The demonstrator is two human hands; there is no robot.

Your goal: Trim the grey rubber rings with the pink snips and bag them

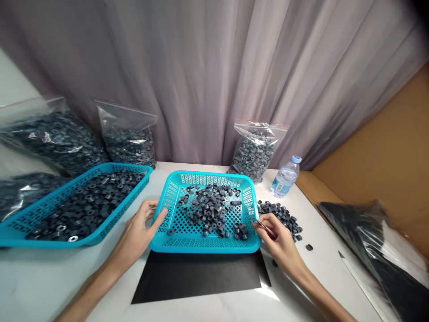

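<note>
On the white worktop (36, 281), gripping the turquoise basket (204, 248), partly over a black sheet (201, 277), by its left rim with the left hand (140, 230); with the right hand (275, 235), pinching a slim tool (264, 226) beside the basket's dark rings (211, 208).

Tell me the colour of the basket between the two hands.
The basket is turquoise blue, seen best in the head view.

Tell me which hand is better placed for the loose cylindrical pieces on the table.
Probably the right hand: it is beside these cylindrical pieces; the left hand is across the turquoise basket.
</note>
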